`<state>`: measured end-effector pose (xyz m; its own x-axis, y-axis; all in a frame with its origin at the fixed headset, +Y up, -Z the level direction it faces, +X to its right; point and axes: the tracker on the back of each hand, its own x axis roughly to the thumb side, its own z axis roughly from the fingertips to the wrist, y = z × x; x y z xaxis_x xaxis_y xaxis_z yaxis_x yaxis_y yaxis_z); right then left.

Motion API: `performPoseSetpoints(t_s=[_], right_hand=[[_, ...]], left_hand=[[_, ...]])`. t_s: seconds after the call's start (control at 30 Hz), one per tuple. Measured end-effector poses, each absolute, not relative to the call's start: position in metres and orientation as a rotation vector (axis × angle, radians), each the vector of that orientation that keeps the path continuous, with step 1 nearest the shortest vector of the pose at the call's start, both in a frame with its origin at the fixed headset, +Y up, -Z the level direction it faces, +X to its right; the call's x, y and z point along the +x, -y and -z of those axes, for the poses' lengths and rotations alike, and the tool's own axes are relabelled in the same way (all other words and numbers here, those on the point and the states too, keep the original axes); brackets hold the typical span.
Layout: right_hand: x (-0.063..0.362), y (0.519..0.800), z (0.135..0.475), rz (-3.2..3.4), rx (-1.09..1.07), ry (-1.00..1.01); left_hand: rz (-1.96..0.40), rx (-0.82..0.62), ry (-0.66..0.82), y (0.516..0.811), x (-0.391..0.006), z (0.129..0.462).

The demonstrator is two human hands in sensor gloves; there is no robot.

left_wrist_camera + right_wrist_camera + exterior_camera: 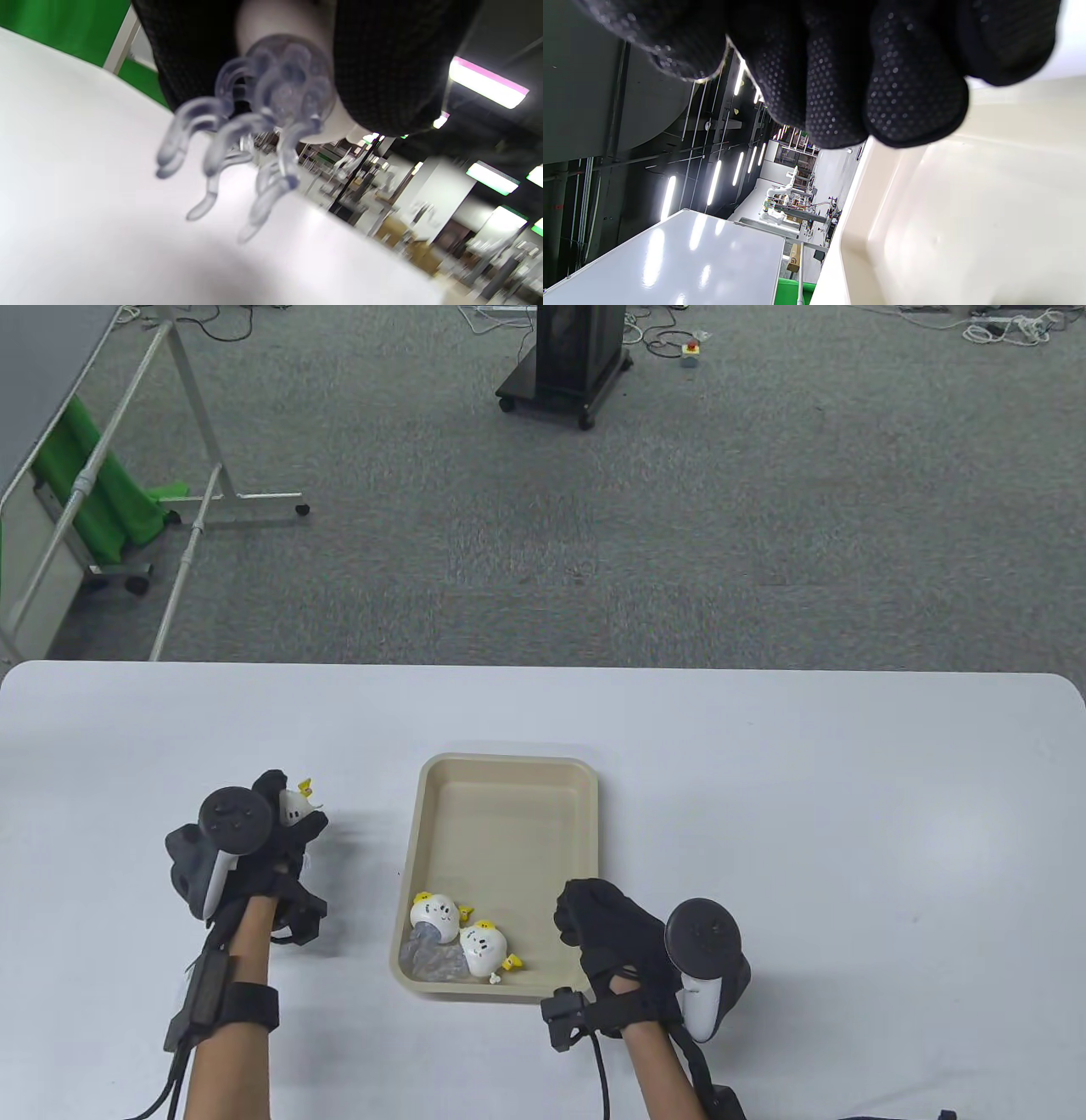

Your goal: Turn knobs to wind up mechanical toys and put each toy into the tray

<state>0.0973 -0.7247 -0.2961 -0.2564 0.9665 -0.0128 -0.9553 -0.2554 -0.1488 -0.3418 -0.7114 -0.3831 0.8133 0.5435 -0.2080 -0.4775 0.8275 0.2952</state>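
My left hand (293, 827) hovers left of the tray and grips a white wind-up toy (293, 808) with yellow bits on top. In the left wrist view the toy's clear curled legs (220, 144) hang below its round base (288, 80), with gloved fingers (382, 63) wrapped around the body. The beige tray (509, 765) holds two similar white toys (434, 911) (482, 943) in its near left corner. My right hand (585, 920) sits at the tray's near right edge. Its fingers (840, 84) are curled in, nothing is between them, and the tray wall (967, 203) lies just below.
The white table (848, 814) stretches wide on both sides of the tray. Beyond its far edge are grey carpet, a black wheeled stand (568, 364) and a white frame with green cloth (102, 500).
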Motion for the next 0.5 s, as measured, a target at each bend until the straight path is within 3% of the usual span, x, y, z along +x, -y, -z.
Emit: performPoseSetpoints(t_s=[0.13, 0.3, 0.5], right_hand=[[0.094, 0.725, 0.295, -1.842, -0.102, 0.132], [0.087, 0.725, 0.293, -1.867, -0.071, 0.136], [0.078, 0.724, 0.290, -1.937, -0.028, 0.152]], left_hand=[[-0.704, 0.371, -0.174, 0.683, -0.334, 0.360], [-0.888, 0.442, 0.012, 0.662, -0.307, 0.331], [-1.045, 0.453, 0.205, 0.670, -0.267, 0.298]])
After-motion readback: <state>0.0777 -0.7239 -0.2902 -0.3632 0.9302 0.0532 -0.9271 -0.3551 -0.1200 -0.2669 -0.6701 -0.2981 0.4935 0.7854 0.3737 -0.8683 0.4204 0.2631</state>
